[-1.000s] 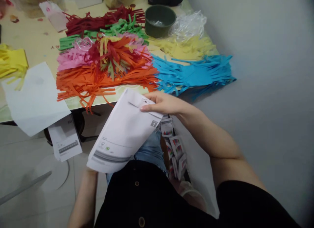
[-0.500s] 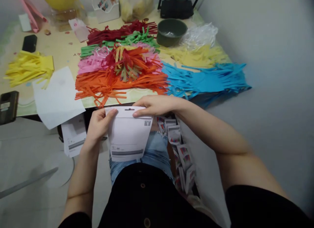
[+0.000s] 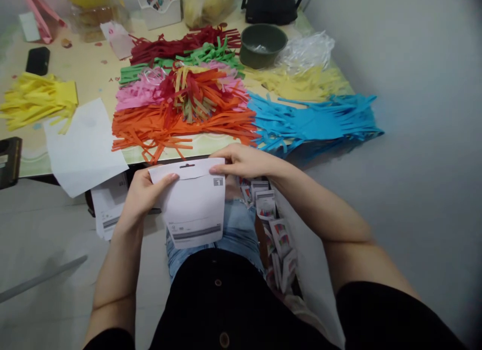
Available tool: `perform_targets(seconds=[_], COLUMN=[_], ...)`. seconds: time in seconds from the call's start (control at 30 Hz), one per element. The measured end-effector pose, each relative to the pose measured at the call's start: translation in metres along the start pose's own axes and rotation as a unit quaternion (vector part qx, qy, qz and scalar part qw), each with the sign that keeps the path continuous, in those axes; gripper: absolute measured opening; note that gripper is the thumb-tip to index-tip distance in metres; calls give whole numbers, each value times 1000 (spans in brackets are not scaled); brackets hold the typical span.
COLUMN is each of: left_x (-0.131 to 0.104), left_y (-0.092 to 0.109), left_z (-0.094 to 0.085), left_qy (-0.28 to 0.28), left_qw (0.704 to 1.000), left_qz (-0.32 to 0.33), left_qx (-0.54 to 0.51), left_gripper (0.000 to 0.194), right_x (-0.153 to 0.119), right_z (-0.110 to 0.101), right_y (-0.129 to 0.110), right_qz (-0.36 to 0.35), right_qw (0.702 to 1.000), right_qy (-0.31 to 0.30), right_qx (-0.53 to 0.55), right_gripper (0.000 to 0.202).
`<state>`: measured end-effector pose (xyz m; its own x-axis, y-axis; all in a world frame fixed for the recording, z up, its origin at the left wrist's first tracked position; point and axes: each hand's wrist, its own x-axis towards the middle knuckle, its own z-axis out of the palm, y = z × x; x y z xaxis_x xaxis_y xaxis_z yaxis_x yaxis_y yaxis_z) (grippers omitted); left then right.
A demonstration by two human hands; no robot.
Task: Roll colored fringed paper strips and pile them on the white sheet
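Note:
Above my lap, a white printed package [image 3: 194,202] is held upright between both hands. It has a hanging slot in its top flap, a small box marked 1 and dark stripes near the bottom. My left hand [image 3: 145,189] grips its upper left edge, thumb on the front. At the upper right corner, my right hand [image 3: 239,161] pinches the flap, thumb in front and fingers behind. The fingers behind the package are partly hidden. Orange paper strips [image 3: 181,126] lie on the table [image 3: 94,64] just beyond my hands.
Blue strips [image 3: 316,121] overhang the table's right edge, beside the wall. A dark green bowl [image 3: 262,46] stands behind them near a black router [image 3: 271,8]. A white sheet [image 3: 86,144] hangs over the front edge. Several small packets [image 3: 280,237] lie low at my right.
The package has shifted slightly left and turned a little in my hands. My left thumb now lies across the flap, whose fold looks slightly bowed. The view has shifted slightly.

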<state>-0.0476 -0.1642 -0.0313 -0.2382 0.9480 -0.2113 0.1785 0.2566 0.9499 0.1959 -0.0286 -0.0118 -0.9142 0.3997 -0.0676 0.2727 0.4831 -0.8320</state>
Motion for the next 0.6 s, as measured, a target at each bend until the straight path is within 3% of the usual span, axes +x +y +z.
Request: perform_targets(seconds=[0.1, 0.2, 0.33, 0.47, 0.6], left_x=[2, 3, 3, 7, 12], left_y=[5, 6, 5, 4, 6], left_z=[4, 7, 9, 10, 13], left_qy=[15, 12, -8, -35, -26], left_qw=[1000, 1000, 1000, 999, 999], left_qz=[-3, -10, -16, -21, -26], left_qx=[-2, 9, 19, 2, -15], left_gripper=[50, 53, 55, 55, 52], right_x=[5, 11, 22, 31, 35], right_z=[9, 14, 7, -5, -7], right_y=[-7, -14, -17, -14, -9], right_qz=[11, 29, 46, 36, 30], right_qw=[996, 990, 988, 995, 996], right_qy=[73, 89, 36, -55, -84], right_qx=[-42, -105, -143, -71, -23], right_gripper=[46, 43, 30, 24, 22])
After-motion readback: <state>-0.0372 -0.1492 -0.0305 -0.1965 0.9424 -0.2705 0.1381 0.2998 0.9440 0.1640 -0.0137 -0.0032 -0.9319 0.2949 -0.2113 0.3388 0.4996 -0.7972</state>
